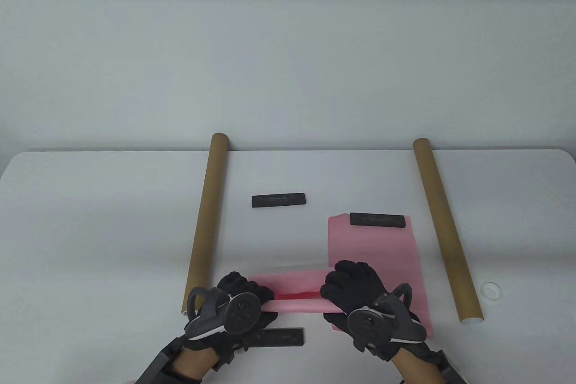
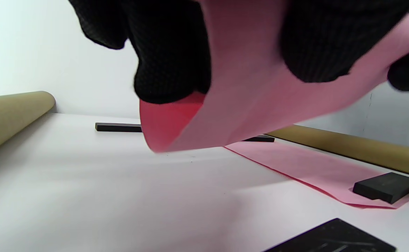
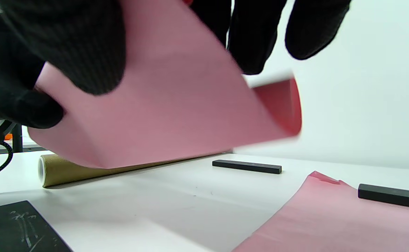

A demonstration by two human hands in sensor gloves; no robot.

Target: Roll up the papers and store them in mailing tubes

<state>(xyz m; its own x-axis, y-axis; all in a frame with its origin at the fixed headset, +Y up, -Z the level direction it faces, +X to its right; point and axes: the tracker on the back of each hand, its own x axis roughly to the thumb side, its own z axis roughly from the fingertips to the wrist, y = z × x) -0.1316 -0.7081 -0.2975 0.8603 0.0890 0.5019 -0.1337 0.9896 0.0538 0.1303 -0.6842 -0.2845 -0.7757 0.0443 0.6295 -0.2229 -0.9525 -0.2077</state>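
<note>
Pink paper (image 1: pixel 297 295): half-rolled, lifted off the tabletop (image 1: pixel 112 222) at 6 o'clock. Left hand (image 1: pixel 238 296) grip clamped on its left end, right hand (image 1: pixel 355 287) grip clamped on its right end. Second sheet (image 1: pixel 373 244): flat at 4 o'clock, bar (image 1: pixel 379 220) on its far edge. Tubes (image 1: pixel 207 222) at 9 and 3 o'clock.

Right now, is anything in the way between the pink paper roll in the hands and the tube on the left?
Nothing visible. Both the left hand and right hand hold the rolled pink paper above the table, and the left mailing tube lies just beside it, bare table between. Its near end hides behind the left hand.
</note>
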